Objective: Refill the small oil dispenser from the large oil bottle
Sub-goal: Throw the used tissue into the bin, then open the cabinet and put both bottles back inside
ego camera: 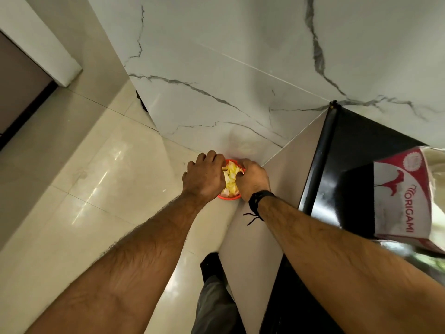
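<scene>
Left hand (203,177) and right hand (252,178), fingers curled, grip crumpled yellow material (230,177); it lies between them. An orange container (228,196) sits beneath, on the floor.

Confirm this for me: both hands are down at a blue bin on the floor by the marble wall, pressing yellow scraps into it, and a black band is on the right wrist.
One detail is off: the bin is red-orange, not blue, as the head view shows. Otherwise it holds: the left hand and right hand are at it on the floor by the marble wall, on the yellow scraps, with a black band on the right wrist.
</scene>
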